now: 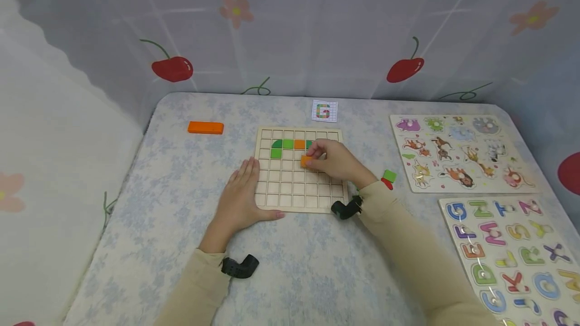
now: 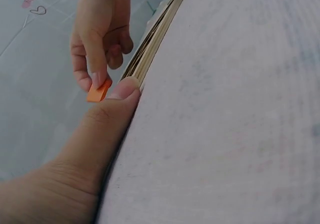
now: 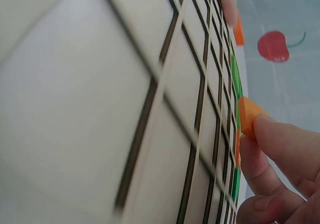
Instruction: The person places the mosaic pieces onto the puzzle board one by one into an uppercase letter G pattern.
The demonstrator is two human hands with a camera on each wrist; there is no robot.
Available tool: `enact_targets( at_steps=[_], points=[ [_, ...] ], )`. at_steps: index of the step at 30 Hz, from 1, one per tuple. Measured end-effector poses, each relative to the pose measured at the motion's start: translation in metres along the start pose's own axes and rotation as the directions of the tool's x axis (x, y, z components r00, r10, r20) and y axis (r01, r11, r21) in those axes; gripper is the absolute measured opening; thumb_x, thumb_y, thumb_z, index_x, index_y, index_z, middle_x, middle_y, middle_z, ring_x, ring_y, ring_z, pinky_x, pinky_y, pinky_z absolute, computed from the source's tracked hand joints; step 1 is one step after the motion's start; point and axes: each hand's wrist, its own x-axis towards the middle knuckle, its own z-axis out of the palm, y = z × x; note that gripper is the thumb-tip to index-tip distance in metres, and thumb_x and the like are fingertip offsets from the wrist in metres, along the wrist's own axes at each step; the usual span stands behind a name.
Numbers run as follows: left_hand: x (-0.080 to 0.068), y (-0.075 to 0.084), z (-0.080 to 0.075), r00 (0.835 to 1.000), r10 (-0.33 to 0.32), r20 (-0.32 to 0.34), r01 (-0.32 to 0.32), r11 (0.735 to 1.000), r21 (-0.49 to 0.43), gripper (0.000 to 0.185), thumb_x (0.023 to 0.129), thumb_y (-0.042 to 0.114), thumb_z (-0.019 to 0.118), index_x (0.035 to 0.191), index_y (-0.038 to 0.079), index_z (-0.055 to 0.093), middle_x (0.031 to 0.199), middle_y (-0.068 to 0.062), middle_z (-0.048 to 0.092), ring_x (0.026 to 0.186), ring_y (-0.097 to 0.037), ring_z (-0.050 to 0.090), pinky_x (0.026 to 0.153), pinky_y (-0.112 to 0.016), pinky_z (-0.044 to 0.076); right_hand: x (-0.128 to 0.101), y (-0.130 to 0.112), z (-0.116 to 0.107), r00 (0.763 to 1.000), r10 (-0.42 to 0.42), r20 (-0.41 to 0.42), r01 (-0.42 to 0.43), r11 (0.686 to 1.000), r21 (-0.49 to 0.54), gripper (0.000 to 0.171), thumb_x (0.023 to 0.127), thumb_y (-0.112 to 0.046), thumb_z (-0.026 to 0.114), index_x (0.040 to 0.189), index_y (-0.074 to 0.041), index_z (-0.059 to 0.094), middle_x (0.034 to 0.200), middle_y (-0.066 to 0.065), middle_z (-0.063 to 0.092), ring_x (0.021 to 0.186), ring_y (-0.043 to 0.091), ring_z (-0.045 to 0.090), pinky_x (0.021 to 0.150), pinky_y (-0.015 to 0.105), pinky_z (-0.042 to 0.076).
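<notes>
The right hand (image 1: 337,161) pinches a small orange tile (image 1: 306,161) between thumb and fingertips, holding it just over the grid board (image 1: 299,200), one row below the coloured row. The left hand (image 1: 242,196) lies flat with straight fingers on the table (image 1: 317,275), its fingers touching the board's left edge and its thumb along the near edge. On the board, green tiles (image 1: 282,147) and an orange one (image 1: 299,144) sit in the upper rows. Beyond the board lies a small pattern card (image 1: 324,111); an orange bar (image 1: 206,127) rests far left. Just right of the board lie a green piece (image 1: 389,175) and a red one (image 1: 387,183), then an animal puzzle (image 1: 457,152) and a letter puzzle (image 1: 512,255).
</notes>
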Motion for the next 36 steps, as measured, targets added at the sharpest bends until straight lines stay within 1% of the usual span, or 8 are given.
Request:
enact_targets(
  at_steps=[5, 8, 13, 18, 25, 30, 33, 36],
  points=[
    [0.000, 0.001, -0.001, 1.000, 0.009, 0.006, -0.009, 1.000, -0.002, 0.143, 0.060, 0.086, 0.069, 0.159, 0.003, 0.006, 0.168, -0.011, 0.004, 0.157, -0.025, 0.003, 0.127, -0.047, 0.011, 0.011, -0.017, 0.020, 1.000, -0.019, 0.001, 0.019, 1.000, -0.006, 0.014, 0.091, -0.020, 0.073, 0.100, -0.014, 0.064, 0.096, 0.002, 0.066, 0.086, 0.019, 0.058, 0.075, 0.030, 0.048],
    [0.000, 0.002, -0.002, 1.000, 0.016, 0.004, -0.016, 1.000, -0.006, 0.143, 0.060, 0.086, 0.068, 0.159, 0.003, 0.006, 0.168, -0.011, 0.004, 0.157, -0.025, 0.003, 0.127, -0.047, 0.011, 0.017, -0.024, 0.030, 1.000, -0.024, -0.008, 0.024, 1.000, -0.015, 0.015, 0.091, -0.021, 0.074, 0.100, -0.014, 0.065, 0.095, 0.001, 0.067, 0.086, 0.018, 0.059, 0.078, 0.029, 0.049],
    [0.000, 0.001, 0.000, 1.000, 0.022, -0.003, -0.022, 1.000, -0.001, 0.143, 0.061, 0.088, 0.066, 0.159, 0.004, 0.006, 0.168, -0.010, 0.004, 0.157, -0.024, 0.003, 0.127, -0.046, 0.010, 0.023, -0.032, 0.044, 0.999, -0.027, -0.023, 0.026, 0.999, -0.045, 0.015, 0.090, -0.022, 0.074, 0.099, -0.014, 0.065, 0.092, 0.000, 0.067, 0.082, 0.017, 0.059, 0.075, 0.028, 0.050],
    [0.001, 0.000, 0.001, 1.000, 0.027, -0.009, -0.027, 1.000, 0.002, 0.142, 0.061, 0.090, 0.064, 0.159, 0.005, 0.006, 0.168, -0.010, 0.005, 0.157, -0.023, 0.003, 0.127, -0.045, 0.010, 0.027, -0.034, 0.053, 0.998, -0.055, -0.039, 0.052, 0.995, -0.084, 0.010, 0.091, -0.020, 0.073, 0.096, -0.015, 0.066, 0.091, 0.000, 0.066, 0.078, 0.015, 0.058, 0.071, 0.026, 0.049],
    [0.000, 0.000, 0.002, 0.999, 0.034, -0.022, -0.034, 0.999, 0.005, 0.143, 0.060, 0.091, 0.063, 0.159, 0.004, 0.008, 0.168, -0.011, 0.006, 0.156, -0.025, 0.005, 0.127, -0.047, 0.011, 0.027, -0.035, 0.057, 0.997, -0.061, -0.039, 0.055, 0.988, -0.143, 0.007, 0.093, -0.022, 0.070, 0.097, -0.017, 0.068, 0.090, -0.002, 0.065, 0.079, 0.014, 0.058, 0.071, 0.027, 0.049],
    [0.000, -0.001, 0.002, 0.999, 0.027, -0.020, -0.027, 1.000, 0.000, 0.142, 0.061, 0.090, 0.064, 0.159, 0.004, 0.007, 0.168, -0.010, 0.005, 0.157, -0.025, 0.004, 0.127, -0.046, 0.011, 0.024, -0.035, 0.057, 0.997, -0.076, -0.025, 0.069, 0.977, -0.202, 0.006, 0.094, -0.023, 0.069, 0.094, -0.018, 0.072, 0.093, -0.004, 0.066, 0.084, 0.013, 0.058, 0.075, 0.027, 0.050],
    [0.000, -0.001, 0.002, 1.000, 0.024, -0.019, -0.024, 1.000, 0.002, 0.142, 0.061, 0.089, 0.064, 0.159, 0.004, 0.006, 0.168, -0.010, 0.004, 0.157, -0.024, 0.003, 0.127, -0.046, 0.011, 0.021, -0.036, 0.055, 0.996, -0.092, -0.007, 0.089, 0.972, -0.216, 0.006, 0.093, -0.022, 0.070, 0.096, -0.018, 0.073, 0.095, -0.004, 0.066, 0.086, 0.013, 0.058, 0.077, 0.028, 0.051],
    [-0.001, -0.002, 0.002, 1.000, 0.019, -0.018, -0.019, 1.000, 0.000, 0.142, 0.061, 0.089, 0.064, 0.159, 0.004, 0.005, 0.168, -0.010, 0.004, 0.157, -0.024, 0.003, 0.127, -0.046, 0.010, 0.014, -0.035, 0.051, 0.995, -0.098, 0.009, 0.097, 0.973, -0.208, 0.011, 0.093, -0.021, 0.070, 0.104, -0.017, 0.072, 0.095, -0.004, 0.065, 0.086, 0.014, 0.058, 0.077, 0.029, 0.051]
  ],
)
